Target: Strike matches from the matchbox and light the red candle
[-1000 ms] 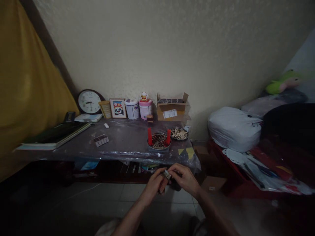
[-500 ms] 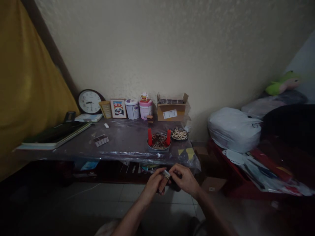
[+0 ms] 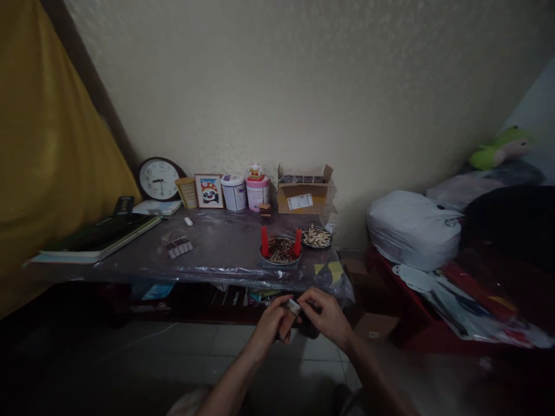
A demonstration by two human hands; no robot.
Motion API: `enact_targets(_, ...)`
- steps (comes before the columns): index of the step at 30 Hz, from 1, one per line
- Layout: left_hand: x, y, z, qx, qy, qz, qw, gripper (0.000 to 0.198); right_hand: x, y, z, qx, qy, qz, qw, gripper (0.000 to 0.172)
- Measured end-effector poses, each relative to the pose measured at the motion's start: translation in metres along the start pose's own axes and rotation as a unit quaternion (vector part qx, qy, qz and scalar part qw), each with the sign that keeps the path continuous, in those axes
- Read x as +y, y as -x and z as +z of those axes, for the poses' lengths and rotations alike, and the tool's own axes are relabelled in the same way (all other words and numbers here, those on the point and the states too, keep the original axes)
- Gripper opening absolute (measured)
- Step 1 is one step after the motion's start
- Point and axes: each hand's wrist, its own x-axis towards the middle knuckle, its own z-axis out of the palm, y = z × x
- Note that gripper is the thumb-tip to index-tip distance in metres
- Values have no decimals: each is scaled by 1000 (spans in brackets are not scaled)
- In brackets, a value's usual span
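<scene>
Low in front of the table, my left hand [image 3: 274, 319] is closed around a small matchbox [image 3: 287, 325]; its tray is slid partly out and pale matchsticks show in it. My right hand [image 3: 323, 315] is pinched at the upper end of the tray, and what its fingertips hold is too small to make out. Just beyond, on the table, two red candles [image 3: 265, 241] stand in a round metal dish [image 3: 280, 261] strewn with dark bits. Beside that dish, a second dish [image 3: 316, 245] is heaped with matchsticks.
The plastic-covered table [image 3: 225, 242] carries a pack of matchboxes [image 3: 179, 247], an open cardboard box [image 3: 303, 199], two tubs [image 3: 234, 193], a picture frame [image 3: 208, 191] and a clock [image 3: 159, 179]. At the right lies a white bag [image 3: 411, 228]; a yellow curtain [image 3: 56, 144] hangs at the left.
Both hands stay almost in place at the matchbox, with only slight finger movement. The view has shifted very slightly.
</scene>
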Motion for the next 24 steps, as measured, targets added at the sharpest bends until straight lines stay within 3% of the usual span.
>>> enact_targets(6,1,0,-1,-5,-2,-3,1000,51,4,-1,1,27,-87,37,995,18)
enact_targets(12,5,0,1,24,12,8,1000,53,7,-4,-2,56,-228,111,966,26)
enact_targets(19,10,0,0,109,54,60,991,43,1,2,16,46,-77,37,995,19)
enact_targets(24,13,1,-4,137,49,123,982,36,-8,10,28,23,5,-30,999,43)
